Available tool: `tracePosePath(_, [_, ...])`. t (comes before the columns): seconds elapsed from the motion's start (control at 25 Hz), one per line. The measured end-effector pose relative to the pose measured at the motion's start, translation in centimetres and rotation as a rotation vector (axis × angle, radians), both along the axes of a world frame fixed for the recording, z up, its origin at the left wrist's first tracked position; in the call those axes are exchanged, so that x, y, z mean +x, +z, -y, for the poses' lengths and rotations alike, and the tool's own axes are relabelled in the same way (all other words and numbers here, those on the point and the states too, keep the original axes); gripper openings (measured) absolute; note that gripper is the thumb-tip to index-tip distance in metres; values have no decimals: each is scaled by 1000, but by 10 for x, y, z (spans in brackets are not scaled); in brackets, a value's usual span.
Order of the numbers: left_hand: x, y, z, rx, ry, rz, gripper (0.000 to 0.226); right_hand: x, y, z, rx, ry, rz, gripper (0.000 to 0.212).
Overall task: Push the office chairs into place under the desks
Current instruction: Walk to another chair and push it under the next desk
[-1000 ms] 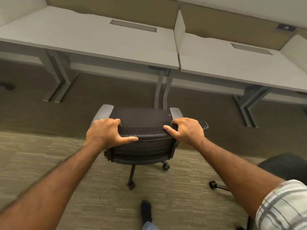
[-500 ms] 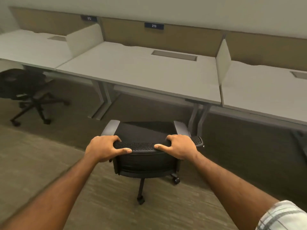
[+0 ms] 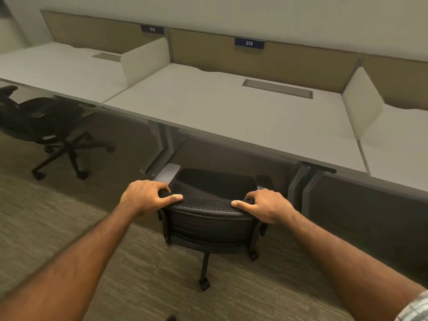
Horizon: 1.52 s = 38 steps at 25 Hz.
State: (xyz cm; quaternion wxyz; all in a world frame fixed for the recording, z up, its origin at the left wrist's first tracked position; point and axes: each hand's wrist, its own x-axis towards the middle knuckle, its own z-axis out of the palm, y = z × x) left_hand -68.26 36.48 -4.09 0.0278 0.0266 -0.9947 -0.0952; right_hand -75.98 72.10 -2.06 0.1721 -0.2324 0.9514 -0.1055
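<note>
Desk tags read "213" [image 3: 249,43] and "212" [image 3: 152,29]. Black mesh-back office chair [image 3: 209,218], grey armrests, seat partly under the 213 desk [image 3: 231,117]. Left hand [image 3: 144,196] and right hand [image 3: 268,206] each grip the backrest top edge, thumbs on mesh.

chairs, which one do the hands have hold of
The chair at desk 213: left hand and right hand grip its backrest. The other chair stands untouched, far left.

office: numbered desks [image 3: 231,117], partitions [image 3: 266,63], swivel chairs [image 3: 46,126]
</note>
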Motion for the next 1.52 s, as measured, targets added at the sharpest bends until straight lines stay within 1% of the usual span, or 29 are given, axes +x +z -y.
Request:
tracePosePath(0.12, [-32,0,59,23,-1,-16,104,-7,2,56,-34,-54,-23,108])
tracePosePath(0.24, [-63,-3,108,-2,-15,-4,96,-22,1,104,-49,-93,-75,83])
tracePosePath(0.36, [-84,-7,144,-20,-17,7,86,-45,2,138,-50,-88,-82,71])
tracePosePath(0.48, [-112,-2,171,-17,-28,37,84,-71,0,166,-46,-100,-90,68])
tracePosePath(0.64, [-145,2,214,-3,-29,102,80,-105,-5,205,-56,-118,-96,70])
tracePosePath(0.76, [-160,1,235,-14,-50,51,67,-125,-9,233,-62,-112,-128,70])
tracePosePath(0.88, [-177,-1,243,-45,13,118,45,-145,-6,259,-85,-82,-173,65])
tracePosePath(0.92, [-182,-3,247,-45,31,107,43,-151,-6,265,-95,-77,-184,63])
tracePosePath(1.04, [-195,-2,265,-44,47,76,54,-162,-9,285,-95,-100,-224,59])
tracePosePath(1.12, [-204,-2,279,-40,40,72,58,-168,-10,299,-90,-116,-246,59])
tracePosePath(1.28, [-226,0,313,1,-2,55,53,-173,-9,331,-99,-177,-259,58])
tracePosePath(1.52, [-241,3,361,37,-72,46,51,-154,-8,381,-109,-250,-245,55])
